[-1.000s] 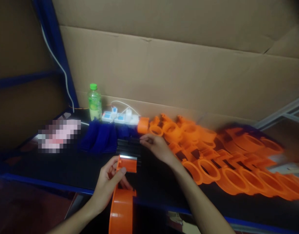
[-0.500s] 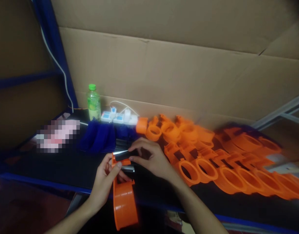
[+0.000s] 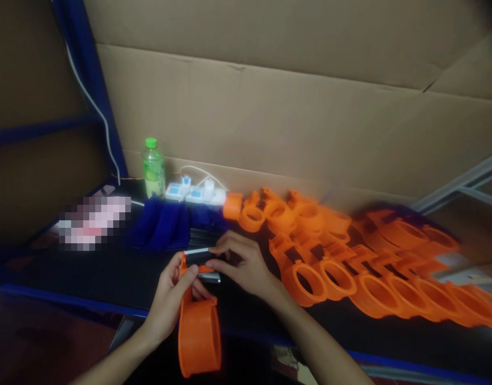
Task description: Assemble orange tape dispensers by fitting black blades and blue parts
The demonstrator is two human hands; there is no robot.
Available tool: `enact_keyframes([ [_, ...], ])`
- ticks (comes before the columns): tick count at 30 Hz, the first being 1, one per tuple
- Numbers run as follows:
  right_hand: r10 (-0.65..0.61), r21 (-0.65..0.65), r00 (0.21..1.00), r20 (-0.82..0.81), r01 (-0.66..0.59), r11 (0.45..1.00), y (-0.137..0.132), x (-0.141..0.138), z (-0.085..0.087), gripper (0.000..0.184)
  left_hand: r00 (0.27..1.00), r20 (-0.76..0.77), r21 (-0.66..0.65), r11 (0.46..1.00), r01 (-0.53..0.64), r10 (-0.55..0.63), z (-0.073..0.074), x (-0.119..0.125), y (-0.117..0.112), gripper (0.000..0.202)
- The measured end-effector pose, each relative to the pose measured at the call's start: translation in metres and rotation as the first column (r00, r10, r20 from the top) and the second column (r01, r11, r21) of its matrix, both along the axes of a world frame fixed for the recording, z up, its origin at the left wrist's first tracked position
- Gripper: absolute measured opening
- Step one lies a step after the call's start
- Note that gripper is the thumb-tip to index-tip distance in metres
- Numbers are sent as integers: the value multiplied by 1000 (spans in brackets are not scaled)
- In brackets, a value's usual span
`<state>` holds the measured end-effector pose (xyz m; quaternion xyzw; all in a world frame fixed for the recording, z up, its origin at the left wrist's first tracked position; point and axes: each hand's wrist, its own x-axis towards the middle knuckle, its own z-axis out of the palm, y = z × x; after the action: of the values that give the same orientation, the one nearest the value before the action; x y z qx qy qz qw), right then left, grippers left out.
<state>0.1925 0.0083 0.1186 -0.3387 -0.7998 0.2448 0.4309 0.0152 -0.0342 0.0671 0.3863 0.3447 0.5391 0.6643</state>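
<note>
My left hand [image 3: 170, 300] is closed round an orange plastic tape dispenser [image 3: 198, 331], gripping it near its toothed front end at the near edge of the black table [image 3: 101, 272]. The dispenser's round body hangs down past the table edge. My right hand [image 3: 241, 263] pinches a small black strip [image 3: 198, 258] with a serrated metal edge, held against the top of the dispenser's front end. Both hands meet there, fingers curled.
Many orange dispenser bodies [image 3: 350, 262] lie in rows across the table's right half. A stack of black strips [image 3: 204, 236] and blue parts [image 3: 161, 227] sit behind my hands. A green-capped bottle [image 3: 154, 168] and a white power strip [image 3: 193, 193] stand against the cardboard wall [image 3: 270, 117].
My right hand came back from the stack of black strips with one strip and set it on the dispenser's front end. The left hand raised and tilted the dispenser.
</note>
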Motion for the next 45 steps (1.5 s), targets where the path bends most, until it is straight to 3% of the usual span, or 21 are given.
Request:
enact_keyframes([
  [5, 17, 82, 1000, 7, -18, 996, 1, -1, -5, 16, 1000, -1, -11, 1000, -13, 13, 0, -1, -1, 26],
  [10, 28, 57, 999, 38, -31, 998, 3, 0, -11, 21, 997, -68, -6, 1000, 18, -19, 0, -2, 0, 30],
  [15, 7, 101, 999, 47, -11, 995, 0, -2, -10, 24, 1000, -18, -45, 999, 2, -2, 4, -2, 1, 28],
  [18, -141, 89, 986, 94, 133, 987, 6, 3, -6, 25, 999, 34, -71, 998, -4, 6, 6, -3, 1, 24],
  [22, -366, 66, 895, 256, 361, 930, 29, 12, -7, 21, 1000, 24, -88, 996, -4, 6, 7, -5, 1, 20],
  [28, -364, 58, 857, 365, 369, 928, 60, 19, -17, 16, 999, 33, -78, 997, 13, -10, 4, -5, -1, 19],
  [32, -332, 37, 854, 400, 347, 937, 73, 16, -18, 12, 1000, 22, -94, 996, -4, 6, 10, -4, -3, 19],
  [39, -337, -20, 877, 341, 365, 931, 83, 8, -17, 5, 998, 66, -96, 995, 4, 3, 22, -6, -7, 17],
  [45, -299, -114, 947, 121, 312, 943, 69, 10, 3, 14, 996, 79, -90, 995, -33, 40, 11, -6, -3, 18],
])
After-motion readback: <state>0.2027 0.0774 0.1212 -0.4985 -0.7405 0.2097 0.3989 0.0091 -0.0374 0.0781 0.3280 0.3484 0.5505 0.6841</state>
